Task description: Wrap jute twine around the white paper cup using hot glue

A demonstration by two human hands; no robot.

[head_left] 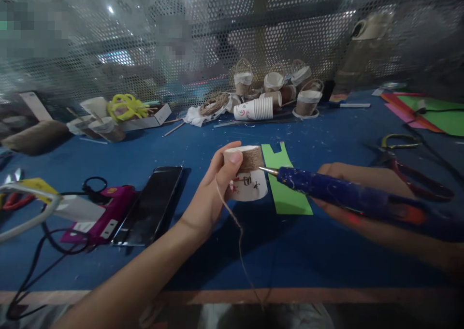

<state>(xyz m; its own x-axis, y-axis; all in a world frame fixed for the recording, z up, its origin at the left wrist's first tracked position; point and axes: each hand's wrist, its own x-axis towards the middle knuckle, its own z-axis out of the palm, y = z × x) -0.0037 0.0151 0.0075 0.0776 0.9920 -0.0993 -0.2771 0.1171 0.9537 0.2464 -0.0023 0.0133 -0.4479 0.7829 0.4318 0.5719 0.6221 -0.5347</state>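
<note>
While held in left fingers [232, 164], beside green paper [293, 198]: paper cup [250, 193], judged light, crushable; best taken gently around grippy twine band [251, 160]. Right of green paper: glue gun [326, 186], in right fingers [331, 168], exact grip seemingly blurred.

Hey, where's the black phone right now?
In the head view, the phone lies left of centre on the blue table, just right of the magenta power strip.

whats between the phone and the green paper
In the head view, the left hand is between them, holding a paper cup partly wrapped in twine.
</note>
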